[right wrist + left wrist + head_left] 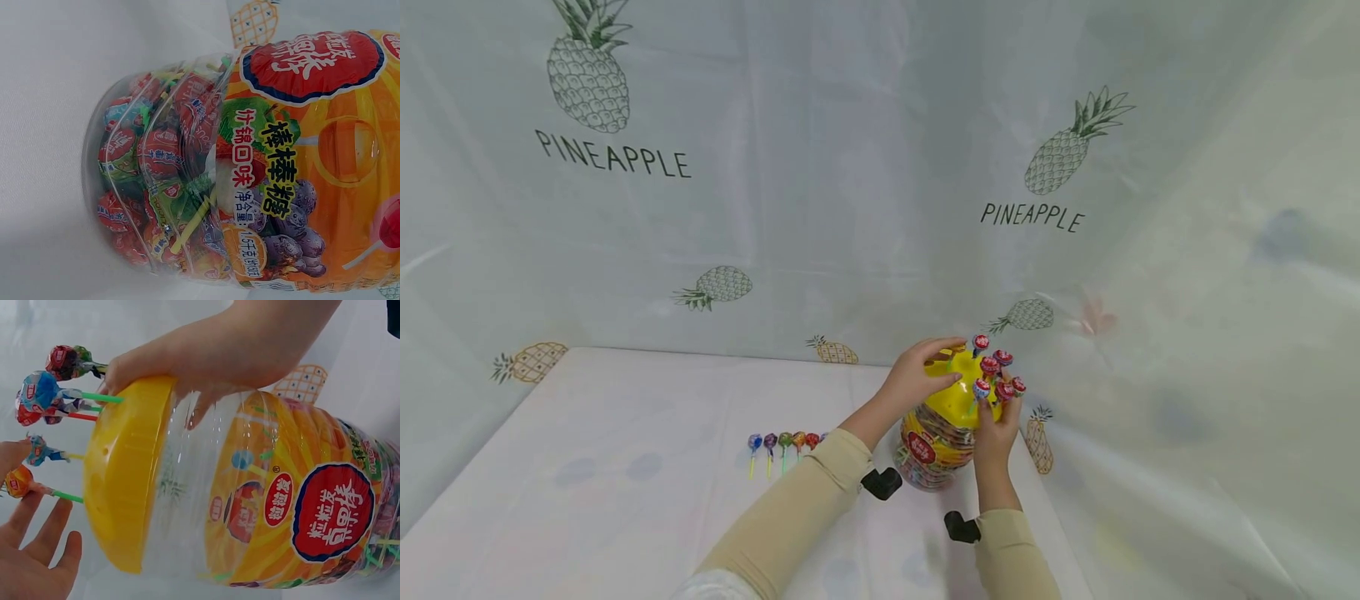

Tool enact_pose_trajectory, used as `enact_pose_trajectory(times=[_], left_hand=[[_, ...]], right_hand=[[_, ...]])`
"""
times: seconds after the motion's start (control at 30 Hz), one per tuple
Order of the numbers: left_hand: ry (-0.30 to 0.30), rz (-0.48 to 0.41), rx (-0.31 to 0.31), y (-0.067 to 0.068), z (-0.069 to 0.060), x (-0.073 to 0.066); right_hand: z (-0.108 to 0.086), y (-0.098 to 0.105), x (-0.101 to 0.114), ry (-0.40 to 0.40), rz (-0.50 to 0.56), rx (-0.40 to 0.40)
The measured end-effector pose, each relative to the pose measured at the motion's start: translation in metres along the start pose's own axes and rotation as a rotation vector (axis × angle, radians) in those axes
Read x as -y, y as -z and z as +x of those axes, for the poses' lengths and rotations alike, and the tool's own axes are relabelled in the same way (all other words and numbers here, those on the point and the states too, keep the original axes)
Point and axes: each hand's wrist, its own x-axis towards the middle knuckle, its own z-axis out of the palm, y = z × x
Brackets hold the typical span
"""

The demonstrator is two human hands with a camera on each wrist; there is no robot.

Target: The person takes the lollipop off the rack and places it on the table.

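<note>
A clear jar [925,458] of wrapped lollipops, with a yellow domed lid [125,481], stands upright. Several lollipops stick up from the lid by their sticks, among them a blue one [40,390]. At the lid's left side my left hand [917,379] pinches an orange lollipop [20,481], whose green stick meets the lid. My right hand [997,437] grips the jar at the lid's right edge; some of its fingers are hidden behind the lollipops. The right wrist view shows the jar's lower body and label, with neither hand.
A row of lollipops [786,440] lies on the white-covered table [647,500] left of the jar, partly hidden by my left sleeve [805,508]. Behind the table hangs a pineapple-print curtain [850,167]. Black wrist mounts [882,483] sit close to the jar.
</note>
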Motion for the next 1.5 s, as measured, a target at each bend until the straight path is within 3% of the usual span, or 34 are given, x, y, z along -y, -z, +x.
enact_pose_trajectory(times=[0.27,0.53,0.7,1.0,1.17,1.5], left_hand=[[-0.009,-0.066,-0.042,-0.002,-0.001,-0.001],[-0.043,-0.094,-0.070,-0.002,0.000,-0.003],[-0.066,-0.133,-0.130,0.002,-0.005,-0.002],[0.033,-0.336,-0.192,0.009,-0.035,0.012],[0.096,-0.350,-0.228,0.010,-0.053,0.022],[0.172,-0.328,-0.304,0.010,-0.090,0.047]], right_hand=[[0.001,0.002,0.003,-0.016,-0.016,-0.004],[-0.006,-0.006,0.028,-0.021,-0.048,0.008],[-0.007,-0.007,0.029,-0.052,-0.036,0.005],[-0.004,-0.004,0.020,-0.048,-0.063,-0.005],[0.001,0.002,-0.001,-0.040,-0.076,-0.019],[0.002,0.001,-0.003,0.006,-0.033,-0.011]])
